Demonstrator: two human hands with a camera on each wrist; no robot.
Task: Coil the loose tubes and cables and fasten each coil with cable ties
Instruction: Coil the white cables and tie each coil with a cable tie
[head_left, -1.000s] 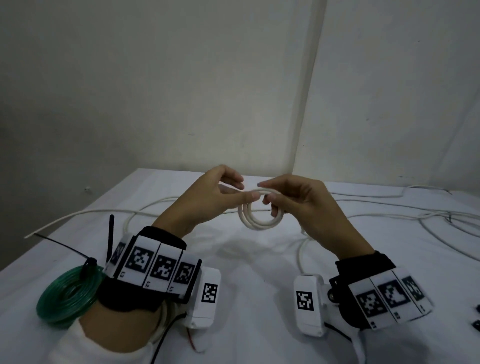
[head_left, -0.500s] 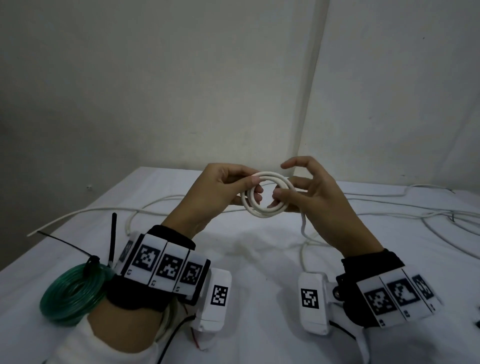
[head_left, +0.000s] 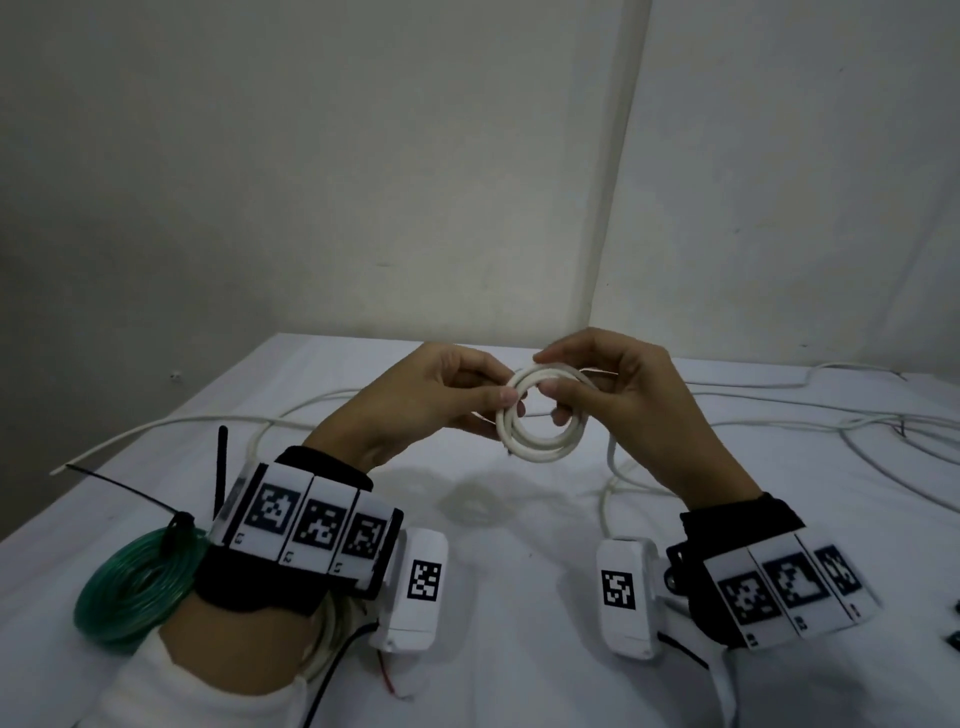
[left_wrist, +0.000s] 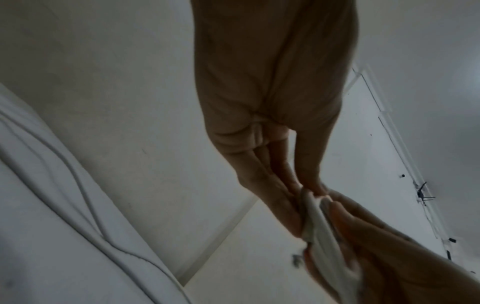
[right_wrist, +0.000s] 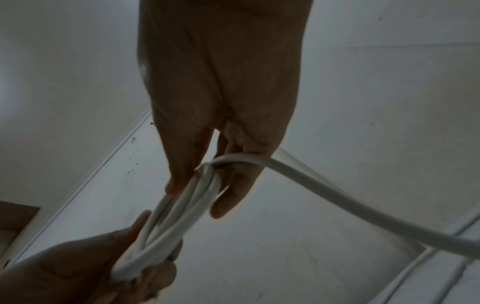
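Observation:
A small coil of white cable (head_left: 540, 451) (right_wrist: 171, 222) (left_wrist: 322, 224) is held in the air above the white table (head_left: 519, 571). My left hand (head_left: 457, 400) pinches its left side between thumb and fingers. On the coil's right side my right hand (head_left: 597, 395) grips the top, with one finger through the loop. The cable's loose tail (right_wrist: 337, 197) runs from the right hand down to the table. A green tube coil (head_left: 135, 587) fastened with a black cable tie (head_left: 179, 525) lies at the near left.
Long white cables (head_left: 831, 421) trail loosely over the table's right and far side. Another white cable (head_left: 171, 431) runs along the left edge. Small black pieces (head_left: 953, 623) lie at the right edge. The walls meet in a corner behind the table.
Both hands have risen slightly with the coil. The right hand opened half a second ago, then closed over the coil's top again, laying on more cable.

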